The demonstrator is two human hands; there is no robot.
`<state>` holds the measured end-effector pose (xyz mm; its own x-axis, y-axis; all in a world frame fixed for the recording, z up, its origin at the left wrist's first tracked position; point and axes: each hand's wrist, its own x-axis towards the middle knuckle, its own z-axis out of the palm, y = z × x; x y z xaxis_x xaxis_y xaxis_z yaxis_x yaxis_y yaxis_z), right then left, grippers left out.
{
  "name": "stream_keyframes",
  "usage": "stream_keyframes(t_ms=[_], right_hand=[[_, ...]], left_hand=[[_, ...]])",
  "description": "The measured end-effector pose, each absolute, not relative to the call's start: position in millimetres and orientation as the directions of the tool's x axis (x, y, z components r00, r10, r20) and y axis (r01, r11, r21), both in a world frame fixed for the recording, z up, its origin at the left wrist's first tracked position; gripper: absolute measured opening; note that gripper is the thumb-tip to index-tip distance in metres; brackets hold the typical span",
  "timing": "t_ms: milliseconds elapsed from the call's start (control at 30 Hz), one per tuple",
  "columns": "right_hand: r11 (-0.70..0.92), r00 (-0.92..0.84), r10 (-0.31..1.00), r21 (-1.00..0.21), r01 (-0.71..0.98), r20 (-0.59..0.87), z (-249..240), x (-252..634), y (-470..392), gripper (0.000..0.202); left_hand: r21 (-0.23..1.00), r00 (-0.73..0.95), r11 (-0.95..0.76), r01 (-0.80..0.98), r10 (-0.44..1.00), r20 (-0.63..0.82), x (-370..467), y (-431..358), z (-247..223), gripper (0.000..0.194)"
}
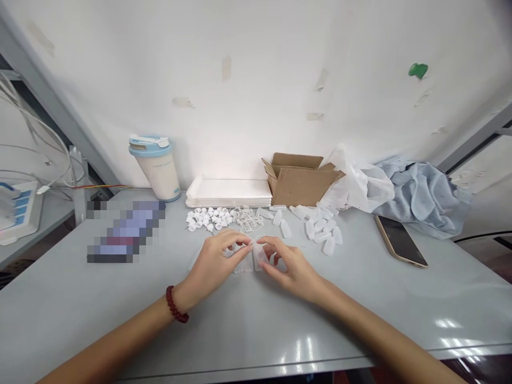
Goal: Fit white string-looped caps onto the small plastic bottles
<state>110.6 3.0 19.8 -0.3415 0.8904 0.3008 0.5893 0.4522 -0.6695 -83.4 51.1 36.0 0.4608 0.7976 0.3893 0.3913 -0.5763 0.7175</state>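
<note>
The left hand's thumb and forefinger tips come close together at the top of the clear plastic pieces; whether they grip anything is too small to tell. The right hand's thumb and forefinger stand apart in a loose curve, at the right side of those same pieces, the thumb tip seeming to touch the nearest one; I cannot tell whether it is held. The pieces lie on the grey table, under and between the two sets of fingertips.

Just beyond the left fingers is a pile of small white caps, and beside it, straight ahead of the fingertips, a tangle of white loops. Ahead and right of the fingers lie loose translucent tubes. Farther ahead are a stack of white trays and an open cardboard box. Well right of the fingers are a phone and crumpled cloth; well left, behind a blurred patch, stands a lidded cup.
</note>
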Motion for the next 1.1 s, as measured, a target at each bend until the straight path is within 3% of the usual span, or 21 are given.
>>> stream_keyframes(t_ms=[300,467,667,1100], right_hand=[[0.495,-0.326,0.869,-0.626,0.603,0.373,21.4,113.0,3.8,0.035],[0.433,-0.247,0.899,-0.651,0.623,0.361,17.6,111.9,4.1,0.032],[0.474,-0.271,0.877,-0.619,0.626,0.397,16.8,113.0,5.2,0.022],[0.508,-0.268,0.849,-0.567,0.648,0.455,19.6,114.1,4.5,0.023]], left_hand=[[0.635,0.487,-0.675,0.375,0.727,0.484,-82.0,48.9,33.7,0.014],[0.523,0.528,-0.773,0.36,0.631,0.569,-81.4,47.4,30.1,0.018],[0.372,0.622,-0.855,0.36,0.518,0.587,-81.3,46.0,28.1,0.027],[0.467,0.589,-0.804,0.369,0.59,0.551,-80.5,41.6,29.3,0.027]])
